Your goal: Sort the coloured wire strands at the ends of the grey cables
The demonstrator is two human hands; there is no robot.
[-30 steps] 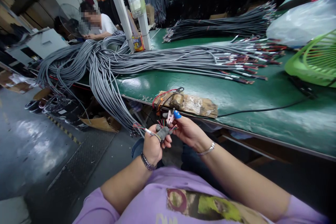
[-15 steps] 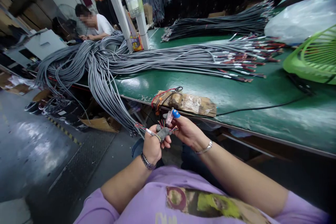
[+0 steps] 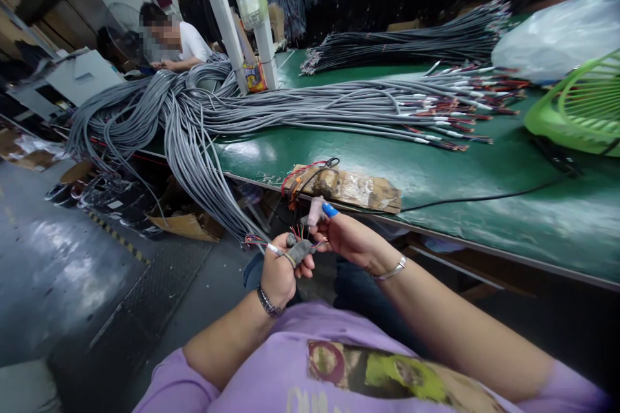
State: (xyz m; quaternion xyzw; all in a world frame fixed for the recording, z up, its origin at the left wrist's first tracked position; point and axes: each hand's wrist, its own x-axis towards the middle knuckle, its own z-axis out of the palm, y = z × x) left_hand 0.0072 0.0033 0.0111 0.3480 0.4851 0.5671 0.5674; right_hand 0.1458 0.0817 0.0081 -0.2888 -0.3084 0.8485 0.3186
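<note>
A crowded workshop is spreading out around me, with a long green worktop running across the right half of the frame. Grey cable bundles are lying over it and spilling off its left edge toward the floor. A darker bundle is lying along the top, and a green fan guard is sitting at the right edge. A taped wooden block is resting on the worktop's near edge, just above my hands. At upper left another person is sitting behind the cables.

In the lower middle of the frame, I am closing my left hand around the end of a grey cable, its coloured wires fanning out past my covered fingertip. My right hand is sitting just beside it, its grip pinched narrowly on a small pale tool above the wires, with a blue finger cap showing next to it.
</note>
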